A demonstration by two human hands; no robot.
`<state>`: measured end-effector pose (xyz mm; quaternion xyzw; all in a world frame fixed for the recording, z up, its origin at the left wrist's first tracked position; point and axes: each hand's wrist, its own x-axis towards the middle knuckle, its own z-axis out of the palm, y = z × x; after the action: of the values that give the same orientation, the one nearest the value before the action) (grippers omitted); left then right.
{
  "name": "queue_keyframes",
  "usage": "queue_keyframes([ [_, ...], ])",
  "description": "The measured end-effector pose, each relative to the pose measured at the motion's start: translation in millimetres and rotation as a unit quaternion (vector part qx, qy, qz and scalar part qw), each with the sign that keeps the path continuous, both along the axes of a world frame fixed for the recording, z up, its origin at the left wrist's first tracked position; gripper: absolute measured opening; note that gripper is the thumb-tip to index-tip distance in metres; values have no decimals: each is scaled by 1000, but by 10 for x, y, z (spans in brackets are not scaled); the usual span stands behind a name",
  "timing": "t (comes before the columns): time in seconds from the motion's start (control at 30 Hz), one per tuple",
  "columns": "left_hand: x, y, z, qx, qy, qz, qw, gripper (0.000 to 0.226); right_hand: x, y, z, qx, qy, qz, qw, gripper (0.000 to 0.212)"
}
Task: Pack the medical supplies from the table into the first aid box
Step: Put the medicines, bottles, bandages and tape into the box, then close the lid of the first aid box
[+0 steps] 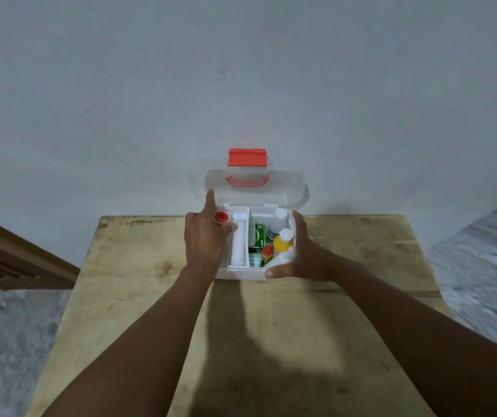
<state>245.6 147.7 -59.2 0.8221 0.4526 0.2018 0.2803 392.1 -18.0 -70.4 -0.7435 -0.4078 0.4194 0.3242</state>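
Observation:
The white first aid box (241, 274) stands open at the table's far edge. Its clear lid (289, 188) with a red handle (247, 158) leans back against the wall. Inside lie a long white roll (239, 242), a green carton (259, 234), a white bottle (277, 224), a yellow bottle (283, 241) and a small red-capped bottle (267, 253). My left hand (203, 239) hovers over the box's left end, holding a small red round item (221, 218), index finger raised to the lid. My right hand (304, 257) is spread around the box's right front corner, holding nothing.
The wooden table (151, 296) stands against a plain grey wall (241, 85). A brown wooden frame (15, 254) sits low at the left, and grey mottled floor (481, 266) shows on both sides.

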Motion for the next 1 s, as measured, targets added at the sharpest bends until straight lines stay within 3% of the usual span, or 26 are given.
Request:
queue_keyframes([
  [0.2,-222,-163,8,-20,-64,6,998,82,7,21,38,-9,6,-6,1000,140],
  [0.37,-352,-233,-82,-14,-43,-40,998,85,1,16,28,-7,12,-5,1000,139],
  [0.47,-431,-278,-112,3,-5,-53,999,101,-6,24,37,-10,14,-5,1000,141],
  [0.6,-565,-312,-97,-132,-118,-27,984,115,-14,26,43,-11,10,-6,1000,140],
  [0.73,-698,-366,-106,-183,-144,-61,971,91,-13,30,32,-25,3,-3,1000,144],
  [0.9,-733,-469,-127,-165,-150,-46,974,92,-19,16,100,-65,-19,-13,998,158],
  [1.0,-755,-500,-132,-166,-162,-43,972,90,-17,-17,315,-70,-18,-53,996,149],
])
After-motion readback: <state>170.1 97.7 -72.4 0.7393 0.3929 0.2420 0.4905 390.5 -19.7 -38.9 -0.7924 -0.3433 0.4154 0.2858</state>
